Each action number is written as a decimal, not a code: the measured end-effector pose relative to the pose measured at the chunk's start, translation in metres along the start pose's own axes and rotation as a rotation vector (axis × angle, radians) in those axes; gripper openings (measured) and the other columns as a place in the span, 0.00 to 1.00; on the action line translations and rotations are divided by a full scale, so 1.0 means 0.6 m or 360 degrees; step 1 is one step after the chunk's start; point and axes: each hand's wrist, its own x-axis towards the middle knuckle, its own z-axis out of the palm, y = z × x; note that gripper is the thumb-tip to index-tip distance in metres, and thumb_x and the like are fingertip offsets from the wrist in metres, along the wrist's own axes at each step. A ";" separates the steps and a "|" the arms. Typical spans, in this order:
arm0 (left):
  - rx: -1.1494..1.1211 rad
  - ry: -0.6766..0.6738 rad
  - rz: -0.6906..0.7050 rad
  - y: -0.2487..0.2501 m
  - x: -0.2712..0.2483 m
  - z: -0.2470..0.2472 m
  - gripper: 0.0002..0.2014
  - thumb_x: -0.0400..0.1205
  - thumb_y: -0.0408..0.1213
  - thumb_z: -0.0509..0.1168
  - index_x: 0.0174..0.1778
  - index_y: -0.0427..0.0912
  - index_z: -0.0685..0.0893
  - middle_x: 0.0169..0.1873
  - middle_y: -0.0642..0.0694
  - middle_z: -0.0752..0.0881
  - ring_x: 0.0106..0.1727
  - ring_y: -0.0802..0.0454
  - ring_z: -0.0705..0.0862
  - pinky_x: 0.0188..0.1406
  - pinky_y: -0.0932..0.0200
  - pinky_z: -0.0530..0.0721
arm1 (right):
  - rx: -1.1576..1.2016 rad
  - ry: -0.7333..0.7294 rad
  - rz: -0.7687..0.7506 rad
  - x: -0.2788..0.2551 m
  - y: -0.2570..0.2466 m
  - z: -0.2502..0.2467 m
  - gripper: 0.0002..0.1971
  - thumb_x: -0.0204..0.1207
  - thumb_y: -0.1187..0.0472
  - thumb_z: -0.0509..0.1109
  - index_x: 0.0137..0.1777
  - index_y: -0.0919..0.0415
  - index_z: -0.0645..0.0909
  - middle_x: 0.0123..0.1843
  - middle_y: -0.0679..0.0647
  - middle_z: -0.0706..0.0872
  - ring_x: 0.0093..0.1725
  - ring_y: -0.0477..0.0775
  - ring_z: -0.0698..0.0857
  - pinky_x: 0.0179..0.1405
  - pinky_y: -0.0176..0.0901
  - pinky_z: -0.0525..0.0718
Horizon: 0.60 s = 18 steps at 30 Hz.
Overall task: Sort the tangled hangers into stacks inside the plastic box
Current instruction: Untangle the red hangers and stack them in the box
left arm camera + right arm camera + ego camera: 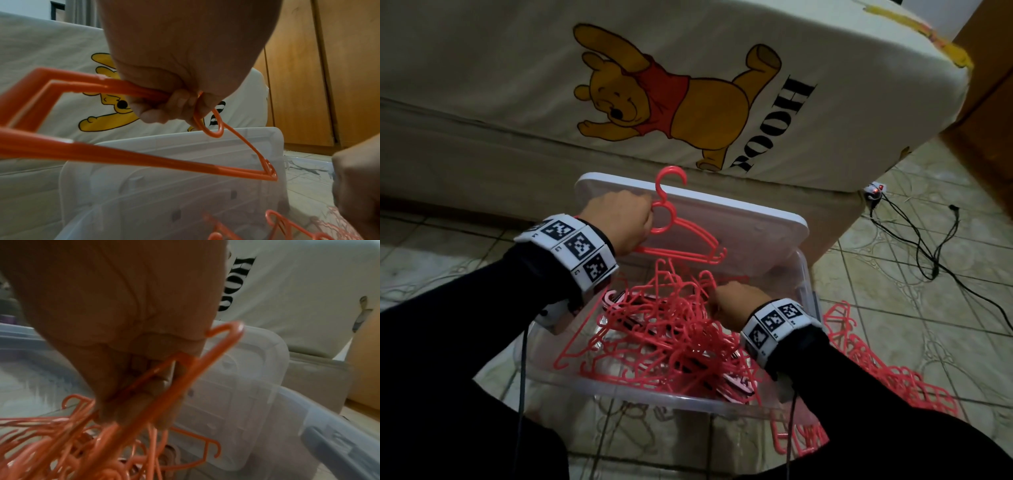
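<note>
Above the clear plastic box (654, 399), my left hand (649, 219) grips a thin bundle of coral hangers (688, 243) by the neck, hooks pointing up. In the left wrist view its fingers (170, 107) curl round the hangers' top (144, 160). A tangled heap of coral hangers (650, 339) fills the box. My right hand (719, 299) reaches into its far right side and grips one hanger (191, 374) from the tangle (57, 444); the right wrist view is blurred.
The box's white lid (750, 222) leans behind it against a bed with a bear-print sheet (808, 51). More coral hangers (880, 363) lie on the tiled floor to the right. Black cables (928, 246) trail further right, and a wooden wardrobe (329, 65) stands beyond.
</note>
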 end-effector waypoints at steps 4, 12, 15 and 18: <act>-0.0002 -0.0024 0.0007 0.001 -0.001 0.000 0.09 0.86 0.43 0.50 0.46 0.44 0.70 0.39 0.42 0.76 0.40 0.42 0.75 0.38 0.51 0.73 | -0.0175 -0.0079 0.0049 -0.005 0.000 0.006 0.14 0.77 0.67 0.62 0.60 0.59 0.82 0.57 0.61 0.85 0.55 0.64 0.85 0.48 0.51 0.80; 0.0032 -0.0028 -0.0007 -0.004 -0.001 0.001 0.12 0.87 0.43 0.50 0.52 0.41 0.76 0.42 0.39 0.80 0.39 0.43 0.75 0.38 0.51 0.73 | -0.0302 -0.0038 0.0140 -0.017 0.021 0.015 0.20 0.79 0.69 0.58 0.71 0.64 0.68 0.57 0.62 0.86 0.56 0.63 0.86 0.46 0.53 0.81; 0.0014 0.0021 -0.0006 -0.004 0.000 0.004 0.11 0.87 0.44 0.50 0.51 0.41 0.74 0.47 0.35 0.83 0.41 0.40 0.76 0.38 0.51 0.72 | -0.0196 0.0036 0.0105 -0.015 0.024 -0.005 0.15 0.80 0.66 0.59 0.66 0.59 0.75 0.58 0.62 0.85 0.57 0.64 0.85 0.51 0.54 0.81; 0.0002 0.0050 -0.0017 -0.005 0.002 0.004 0.11 0.87 0.43 0.51 0.51 0.41 0.74 0.48 0.35 0.83 0.42 0.39 0.78 0.37 0.51 0.70 | -0.0081 0.0149 0.0123 -0.017 0.021 -0.023 0.13 0.78 0.62 0.61 0.61 0.55 0.79 0.58 0.60 0.85 0.57 0.64 0.84 0.50 0.52 0.80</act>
